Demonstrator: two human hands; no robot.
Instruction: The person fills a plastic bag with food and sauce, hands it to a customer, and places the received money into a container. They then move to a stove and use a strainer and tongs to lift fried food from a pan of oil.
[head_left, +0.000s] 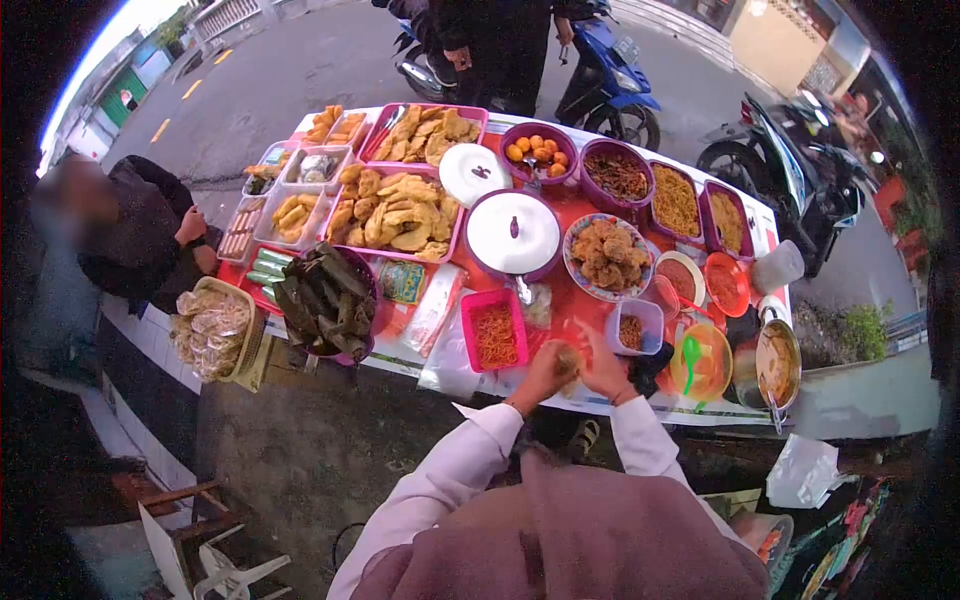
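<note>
My left hand (pixel 545 374) is closed around something small and pale, perhaps wrapped in clear plastic; its kind is hard to make out. Close beside it, my right hand (pixel 605 370) has its fingers apart, slightly blurred, with nothing plainly in them. Both hands are over the table's near edge. Just left of them stands a pink container of noodles (pixel 495 336). A pale tub with brown bits (pixel 631 332) is right behind my right hand. Beyond the hands lies a floral plate of fried pieces (pixel 607 256).
A white-lidded pot (pixel 513 232), trays of fritters (pixel 393 212) and a bowl of dark leaf-wrapped parcels (pixel 327 303) crowd the table. At right are an orange bowl with a green spoon (pixel 712 365) and a pan (pixel 777 365). One person (pixel 140 225) sits left; others stand across near motorbikes.
</note>
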